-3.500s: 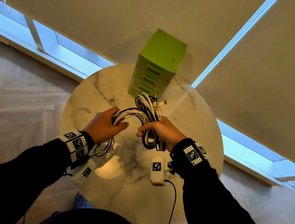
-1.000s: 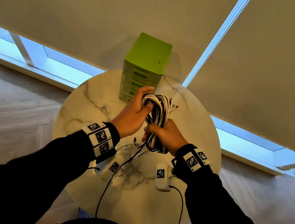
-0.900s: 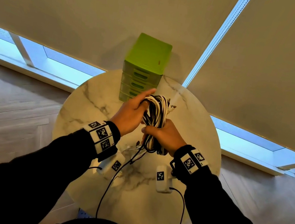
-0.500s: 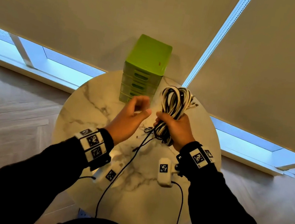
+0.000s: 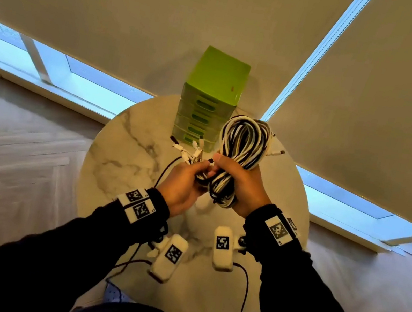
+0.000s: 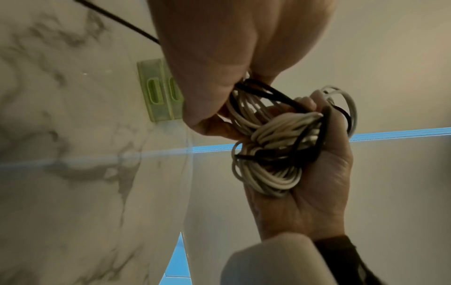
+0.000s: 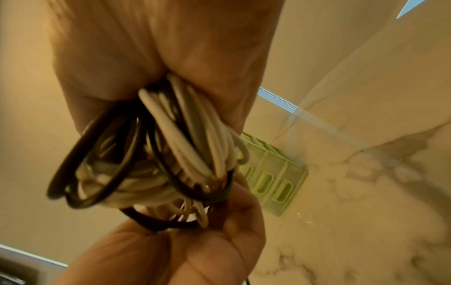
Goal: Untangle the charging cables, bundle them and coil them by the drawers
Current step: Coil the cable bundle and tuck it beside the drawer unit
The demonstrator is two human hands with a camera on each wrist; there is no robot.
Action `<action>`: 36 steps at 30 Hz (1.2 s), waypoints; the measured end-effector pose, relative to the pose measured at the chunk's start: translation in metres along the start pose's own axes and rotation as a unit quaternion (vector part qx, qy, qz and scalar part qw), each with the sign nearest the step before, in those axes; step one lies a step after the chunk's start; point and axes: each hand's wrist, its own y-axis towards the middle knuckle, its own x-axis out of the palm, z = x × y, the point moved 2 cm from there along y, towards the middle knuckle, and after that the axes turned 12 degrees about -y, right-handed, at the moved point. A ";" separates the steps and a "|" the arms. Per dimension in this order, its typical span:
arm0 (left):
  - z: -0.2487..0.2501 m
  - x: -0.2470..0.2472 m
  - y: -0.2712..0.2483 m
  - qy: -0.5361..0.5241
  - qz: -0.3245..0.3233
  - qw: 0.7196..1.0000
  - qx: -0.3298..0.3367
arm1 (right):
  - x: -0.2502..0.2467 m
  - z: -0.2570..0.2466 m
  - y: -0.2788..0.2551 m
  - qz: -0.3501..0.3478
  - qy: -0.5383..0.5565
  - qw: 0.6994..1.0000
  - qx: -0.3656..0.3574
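Observation:
A coil of white and black charging cables (image 5: 242, 145) stands up in my right hand (image 5: 234, 177), which grips its lower part above the marble table (image 5: 122, 158). Just left of it, my left hand (image 5: 196, 173) pinches the loose cable ends, whose plugs (image 5: 189, 153) fan out toward the green drawers (image 5: 211, 102). A black strand (image 5: 167, 171) trails down from the left hand. In the left wrist view the coil (image 6: 275, 144) lies in the right hand's palm (image 6: 305, 192). The right wrist view shows the coil (image 7: 171, 154) close up, fingers curled round it, with the drawers (image 7: 273, 183) behind.
The drawers stand at the round table's far edge, against drawn roller blinds (image 5: 113, 17). Wood floor (image 5: 9, 150) surrounds the table. White wrist cameras (image 5: 168, 258) and their wires hang below my forearms, over the table's near half.
My left hand came off the top of the coil, opened briefly, and now pinches the loose ends beside the right hand. The coil shifted right, in front of the drawers' right side.

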 end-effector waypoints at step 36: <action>0.011 -0.045 0.033 0.489 -0.046 0.871 0.027 | -0.001 0.017 0.004 -0.130 -0.179 0.970 0.104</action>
